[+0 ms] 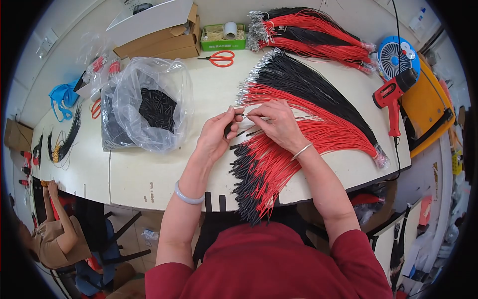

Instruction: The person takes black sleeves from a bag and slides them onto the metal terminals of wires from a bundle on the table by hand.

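Note:
My left hand pinches a short black sleeve, with more dark pieces partly hidden in its palm. Close beside it, my right hand is closed at the fingertips on the thin end of a wire, and the two ends meet or nearly meet. Below the hands, a fan of red wires carries black sleeves on its near ends, some past the table edge. Above lies a fan of black wires with silvery tips. Left of my hands, a clear plastic bag holds many black sleeves.
Red-handled scissors lie near a green box. More red and black wire bundles sit at the back. At right are a red heat gun and a blue fan. Another person works at far left.

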`<state>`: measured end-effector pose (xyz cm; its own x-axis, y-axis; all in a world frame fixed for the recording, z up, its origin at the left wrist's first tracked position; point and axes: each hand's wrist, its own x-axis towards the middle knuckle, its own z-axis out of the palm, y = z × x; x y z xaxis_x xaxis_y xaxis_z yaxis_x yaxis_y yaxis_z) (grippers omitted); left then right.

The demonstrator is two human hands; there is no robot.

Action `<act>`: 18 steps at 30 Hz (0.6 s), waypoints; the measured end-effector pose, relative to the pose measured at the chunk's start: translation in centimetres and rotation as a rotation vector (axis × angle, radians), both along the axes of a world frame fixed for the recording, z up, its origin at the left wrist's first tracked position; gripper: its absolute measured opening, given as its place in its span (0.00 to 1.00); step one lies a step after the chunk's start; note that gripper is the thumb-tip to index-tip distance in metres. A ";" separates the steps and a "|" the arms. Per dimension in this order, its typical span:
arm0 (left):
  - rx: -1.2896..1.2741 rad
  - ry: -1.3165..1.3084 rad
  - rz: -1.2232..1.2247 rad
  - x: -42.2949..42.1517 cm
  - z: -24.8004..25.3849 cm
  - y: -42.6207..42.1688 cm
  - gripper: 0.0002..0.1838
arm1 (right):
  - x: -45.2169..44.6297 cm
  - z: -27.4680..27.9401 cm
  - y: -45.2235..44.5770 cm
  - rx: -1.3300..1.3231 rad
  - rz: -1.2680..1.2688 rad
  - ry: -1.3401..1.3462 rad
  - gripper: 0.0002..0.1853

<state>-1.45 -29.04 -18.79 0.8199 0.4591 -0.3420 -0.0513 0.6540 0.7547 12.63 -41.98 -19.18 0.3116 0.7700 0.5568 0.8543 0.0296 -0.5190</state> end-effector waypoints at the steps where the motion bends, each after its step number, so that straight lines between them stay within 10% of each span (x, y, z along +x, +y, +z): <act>1: -0.038 -0.026 -0.011 -0.1 -0.1 0.1 0.16 | 0.1 -0.1 0.0 0.008 0.005 0.016 0.02; 18: -0.093 -0.109 -0.106 -0.4 -0.7 0.7 0.15 | 0.2 0.0 -0.2 -0.052 0.052 0.144 0.04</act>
